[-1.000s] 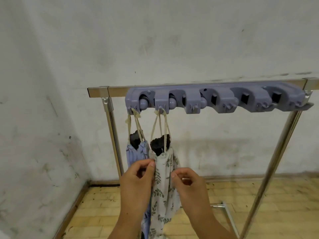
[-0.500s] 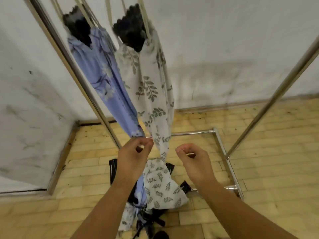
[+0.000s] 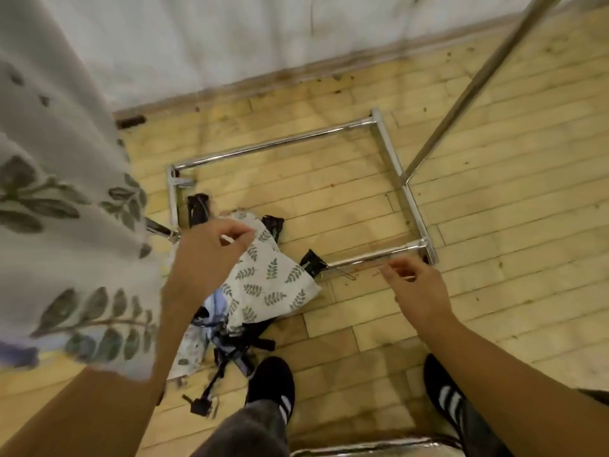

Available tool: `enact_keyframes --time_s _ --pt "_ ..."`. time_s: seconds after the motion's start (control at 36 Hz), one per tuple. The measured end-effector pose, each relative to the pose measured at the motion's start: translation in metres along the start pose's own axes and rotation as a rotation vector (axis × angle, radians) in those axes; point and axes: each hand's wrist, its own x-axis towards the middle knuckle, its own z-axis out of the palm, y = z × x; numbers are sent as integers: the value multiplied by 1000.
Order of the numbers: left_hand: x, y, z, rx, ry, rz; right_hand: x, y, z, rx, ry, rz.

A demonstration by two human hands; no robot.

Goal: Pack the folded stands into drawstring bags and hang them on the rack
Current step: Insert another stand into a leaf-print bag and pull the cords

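Wood plank floor, pale yellow, meets white wall at top w/ a brown skirting strip. On it: chrome rack base, a rectangular tube frame, & a pile at its near-left corner, a leaf-print bag over a blue bag & black folded stands. Two black shoes w/ white stripes stand near the pile.

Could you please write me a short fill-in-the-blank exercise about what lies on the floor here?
1. The leaf-print bag on the floor lies on a heap of black folded ____.
2. The rack base is made of shiny ____ tubing.
3. The shoes are black with white ____.
4. The floor is laid in pale ____ boards.

Missing words: stands; metal; stripes; wooden
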Motion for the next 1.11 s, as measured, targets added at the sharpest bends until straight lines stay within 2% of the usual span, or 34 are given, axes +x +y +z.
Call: enact_keyframes --time_s 0.19,0.42,0.5,0.61,0.89,1.11 --pt "13 -69 77 14 -120 -203 35 89 -23 -172 13 139" --pt "13 -134 101 -46 -218 -699 42 169 1 -484 -293 276" --pt "14 -150 104 -123 -232 -824 43 192 12 -584 -363 287" --pt "8 -155 117 -152 -266 -862 39 206 23 -666 -434 229" --pt "7 -148 125 -143 -267 -822 30 211 44 -747 -427 105" --pt "6 -148 129 -197 -188 -828 31 217 46 -722 -444 61"
